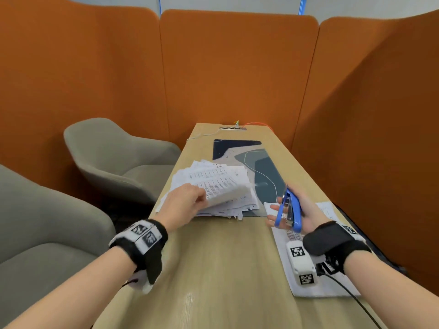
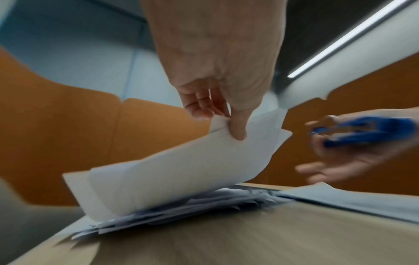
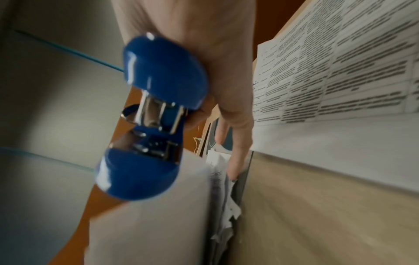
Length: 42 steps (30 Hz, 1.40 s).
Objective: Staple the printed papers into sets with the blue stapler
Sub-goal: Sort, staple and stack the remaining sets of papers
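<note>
A loose pile of printed papers lies on the left half of the wooden table. My left hand pinches the near edge of a few top sheets and lifts them off the pile, thumb on the underside. My right hand holds the blue stapler to the right of the pile, jaws apart; the outer fingers are stretched out toward the papers. In the right wrist view the stapler fills the left side. The right hand and stapler also show, blurred, in the left wrist view.
A printed sheet set lies under my right wrist near the table's right edge. A dark patterned mat covers the table's far middle. Grey armchairs stand to the left. Orange partition walls enclose the booth; cables lie at the far end.
</note>
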### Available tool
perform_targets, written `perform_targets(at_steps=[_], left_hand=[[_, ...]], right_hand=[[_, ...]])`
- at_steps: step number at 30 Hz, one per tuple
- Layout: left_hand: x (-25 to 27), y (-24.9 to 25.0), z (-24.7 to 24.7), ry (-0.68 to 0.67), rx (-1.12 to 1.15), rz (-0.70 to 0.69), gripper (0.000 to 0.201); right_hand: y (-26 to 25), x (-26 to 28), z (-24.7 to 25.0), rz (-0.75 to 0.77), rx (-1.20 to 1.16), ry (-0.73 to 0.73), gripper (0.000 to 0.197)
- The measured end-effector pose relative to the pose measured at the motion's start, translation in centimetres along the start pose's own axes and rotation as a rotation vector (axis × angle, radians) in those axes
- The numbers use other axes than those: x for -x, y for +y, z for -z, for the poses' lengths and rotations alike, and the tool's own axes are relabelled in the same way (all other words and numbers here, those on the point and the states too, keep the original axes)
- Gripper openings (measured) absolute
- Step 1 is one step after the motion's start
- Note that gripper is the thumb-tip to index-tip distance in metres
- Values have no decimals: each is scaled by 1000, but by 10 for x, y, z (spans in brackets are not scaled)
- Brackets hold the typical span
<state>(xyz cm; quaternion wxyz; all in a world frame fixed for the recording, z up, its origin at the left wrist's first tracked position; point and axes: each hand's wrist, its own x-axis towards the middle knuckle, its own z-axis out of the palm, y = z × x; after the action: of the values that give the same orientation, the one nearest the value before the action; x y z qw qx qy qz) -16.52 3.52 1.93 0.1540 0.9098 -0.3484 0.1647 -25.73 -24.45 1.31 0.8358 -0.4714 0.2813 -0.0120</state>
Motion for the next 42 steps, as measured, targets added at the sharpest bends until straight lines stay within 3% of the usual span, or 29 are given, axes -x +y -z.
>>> perform_targets(at_steps=[3, 5, 9, 13, 17, 19, 23, 25, 27, 31, 34, 39, 42], left_hand=[[38, 15, 5, -34, -172, -239, 17], [61, 18, 4, -44, -222, -358, 27], [88, 21, -5, -162, -173, -454, 24], [84, 15, -22, -365, -183, -229, 56], [68, -21, -43, -435, -90, 445, 66], [60, -28, -44, -454, -4, 657, 81], [43, -52, -50, -412, 283, 898, 96], [43, -60, -48, -343, 554, 954, 91], [47, -53, -37, -303, 776, 963, 57], [54, -37, -24, -260, 872, 861, 13], [60, -30, -17, -223, 929, 804, 9], [74, -28, -3, -225, 1223, 819, 26], [83, -33, 0, -426, 1350, 776, 33]], right_hand=[[-3, 2, -6, 52, -16, -59, 47], [-1, 5, -10, 36, 10, -81, 42], [13, 12, -16, -29, 128, -124, 31], [33, 18, -17, -43, 255, -152, 30], [42, 22, -15, -58, 293, -136, 33], [43, 26, -16, -64, 330, -144, 30], [44, 29, -18, -77, 359, -160, 32], [43, 31, -19, -70, 355, -161, 30], [43, 32, -19, -70, 354, -160, 28], [44, 32, -18, -60, 356, -143, 29], [46, 32, -16, -42, 359, -117, 27], [45, 30, -10, 33, 388, -96, 35], [41, 32, -6, 68, 363, -128, 35]])
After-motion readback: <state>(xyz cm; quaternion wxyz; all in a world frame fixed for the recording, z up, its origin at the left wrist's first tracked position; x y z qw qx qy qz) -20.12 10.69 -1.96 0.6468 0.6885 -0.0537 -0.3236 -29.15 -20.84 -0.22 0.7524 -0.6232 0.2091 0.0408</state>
